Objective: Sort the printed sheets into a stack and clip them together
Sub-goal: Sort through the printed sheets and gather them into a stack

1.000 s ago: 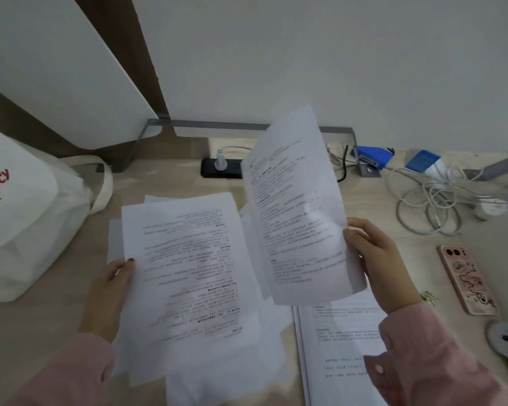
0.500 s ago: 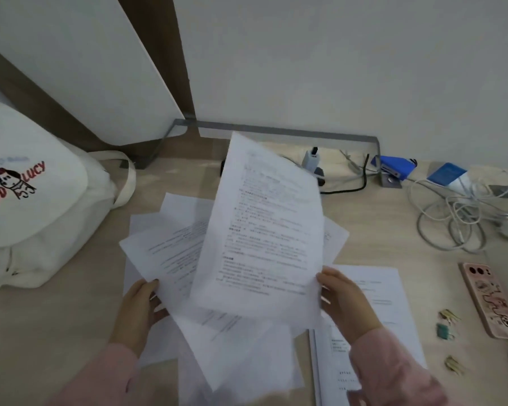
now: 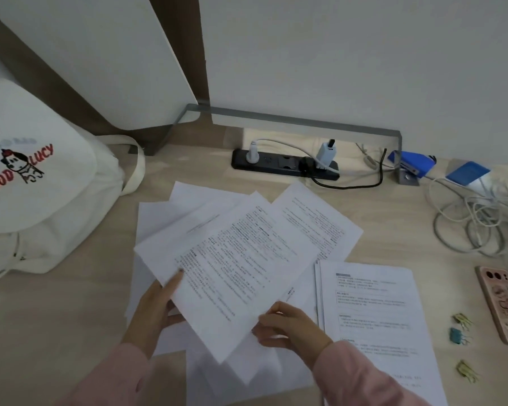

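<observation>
Lift the top sheet (image 3: 235,265) flat and level so it lands square on the neat stack (image 3: 373,317) at three o'clock on the bench (image 3: 71,303). Your left hand (image 3: 154,306) pinches its edge at nine o'clock, thumb on top. Your right hand (image 3: 288,326) grips its five o'clock edge, with loose sheets (image 3: 314,227) fanned beneath and the clips (image 3: 459,336) beyond the stack.

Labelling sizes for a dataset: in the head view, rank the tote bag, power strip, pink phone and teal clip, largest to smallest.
1. tote bag
2. power strip and pink phone: about alike; the phone lies nearer and is cut by the frame edge, so unranked.
3. teal clip
</observation>
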Demonstrator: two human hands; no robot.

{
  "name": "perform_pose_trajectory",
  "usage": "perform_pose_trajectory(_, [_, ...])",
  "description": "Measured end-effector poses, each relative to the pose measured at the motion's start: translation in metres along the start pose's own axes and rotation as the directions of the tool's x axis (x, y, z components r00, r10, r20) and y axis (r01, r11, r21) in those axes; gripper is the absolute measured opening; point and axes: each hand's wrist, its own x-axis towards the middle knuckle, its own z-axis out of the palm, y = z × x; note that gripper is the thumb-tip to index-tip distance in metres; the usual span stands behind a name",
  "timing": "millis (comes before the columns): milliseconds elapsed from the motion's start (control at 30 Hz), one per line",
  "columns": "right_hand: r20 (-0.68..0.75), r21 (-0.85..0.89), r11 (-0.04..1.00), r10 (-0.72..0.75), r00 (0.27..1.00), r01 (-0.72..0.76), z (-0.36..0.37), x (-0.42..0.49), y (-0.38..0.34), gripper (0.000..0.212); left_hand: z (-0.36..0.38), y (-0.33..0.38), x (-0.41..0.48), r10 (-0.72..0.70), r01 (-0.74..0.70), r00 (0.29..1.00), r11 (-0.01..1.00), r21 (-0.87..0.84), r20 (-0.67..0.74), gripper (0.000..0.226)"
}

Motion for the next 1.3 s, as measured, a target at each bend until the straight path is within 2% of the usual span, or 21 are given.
perform_pose_trajectory(67, [0.046, 0.002, 1.000, -0.018, 0.999, 0.018, 0.001, 0.002, -0.006, 0.010, -0.006, -0.007, -0.002, 0.029, -0.029, 1.000, 0.997, 0.070, 0.006, 0.028])
perform_pose_trajectory(100, [0.023, 0.062, 0.997, -0.057, 0.998, 0.055, -0.002, 0.005, -0.012, 0.021, -0.009, -0.008, -0.002, 0.032, -0.032, 0.999, 0.996, 0.079, -0.003, 0.030])
perform_pose_trajectory(167, [-0.116, 0.203, 0.965, -0.145, 0.983, 0.167, -0.015, 0.014, -0.030, 0.039, -0.015, -0.007, -0.002, 0.031, -0.030, 1.000, 0.997, 0.072, -0.007, 0.034])
perform_pose_trajectory(200, [-0.194, 0.224, 0.948, -0.184, 0.964, 0.226, -0.023, 0.019, -0.041, 0.038, -0.020, -0.007, -0.001, 0.033, -0.033, 0.999, 0.997, 0.067, -0.004, 0.034])
perform_pose_trajectory(267, [-0.300, 0.170, 0.943, -0.228, 0.926, 0.287, -0.036, 0.024, -0.064, 0.030, -0.030, -0.007, -0.001, 0.036, -0.036, 0.999, 0.997, 0.065, 0.000, 0.034])
perform_pose_trajectory(333, [-0.319, 0.078, 0.955, -0.248, 0.915, 0.286, -0.040, 0.027, -0.078, 0.028, -0.039, -0.007, -0.002, 0.034, -0.033, 0.999, 0.999, 0.043, -0.016, 0.039])
perform_pose_trajectory(400, [-0.331, -0.001, 0.957, -0.273, 0.903, 0.289, -0.034, 0.027, -0.084, 0.022, -0.043, -0.009, -0.002, 0.028, -0.030, 0.998, 0.999, -0.036, -0.053, 0.033])
perform_pose_trajectory(467, [-0.381, 0.009, 0.942, -0.307, 0.872, 0.336, -0.028, 0.025, -0.083, 0.020, -0.042, -0.012, -0.002, -0.001, -0.013, 0.996, 0.987, -0.158, -0.089, 0.024])
perform_pose_trajectory(600, [-0.479, 0.264, 0.869, -0.259, 0.839, 0.419, -0.025, 0.019, -0.067, 0.021, -0.039, -0.015, -0.003, -0.097, 0.062, 0.992, 0.930, -0.362, -0.080, 0.026])
perform_pose_trajectory(667, [-0.458, 0.408, 0.824, -0.187, 0.869, 0.393, -0.021, 0.016, -0.051, 0.018, -0.034, -0.016, -0.003, -0.128, 0.094, 0.991, 0.899, -0.428, -0.049, 0.032])
perform_pose_trajectory(733, [-0.398, 0.445, 0.839, -0.130, 0.908, 0.315, -0.015, 0.013, -0.033, 0.012, -0.029, -0.018, -0.003, -0.131, 0.116, 0.991, 0.901, -0.418, -0.007, 0.033])
perform_pose_trajectory(867, [-0.191, 0.225, 0.974, 0.031, 0.981, 0.013, 0.002, 0.005, 0.001, 0.005, -0.012, -0.018, -0.007, -0.091, 0.104, 0.994, 0.963, -0.248, 0.065, 0.036])
perform_pose_trajectory(933, [-0.083, 0.066, 0.988, 0.146, 0.986, -0.141, 0.009, 0.000, 0.013, 0.002, -0.006, -0.018, -0.007, -0.068, 0.077, 0.996, 0.982, -0.172, 0.060, 0.031])
perform_pose_trajectory(1000, [-0.002, -0.066, 0.972, 0.226, 0.974, -0.226, 0.012, -0.004, 0.020, 0.002, -0.003, -0.017, -0.006, -0.033, 0.034, 0.999, 0.994, -0.101, 0.015, 0.029])
perform_pose_trajectory(1067, [0.023, -0.134, 0.962, 0.245, 0.969, -0.240, 0.012, -0.008, 0.024, 0.008, 0.000, -0.015, -0.005, -0.004, 0.002, 0.999, 0.997, -0.074, -0.033, 0.027])
perform_pose_trajectory(1167, [-0.047, -0.204, 0.961, 0.180, 0.983, -0.186, 0.004, -0.011, 0.023, 0.019, 0.004, -0.006, -0.005, 0.051, -0.059, 0.996, 0.991, -0.124, -0.067, 0.025])
perform_pose_trajectory(1233, [-0.107, -0.164, 0.975, 0.136, 0.985, -0.153, 0.000, -0.012, 0.022, 0.033, 0.005, 0.003, -0.005, 0.064, -0.076, 0.996, 0.974, -0.215, -0.066, 0.025])
perform_pose_trajectory(1300, [-0.102, -0.047, 0.993, 0.101, 0.990, -0.107, 0.000, -0.012, 0.021, 0.051, 0.005, 0.010, -0.005, 0.082, -0.092, 0.996, 0.953, -0.290, -0.045, 0.027])
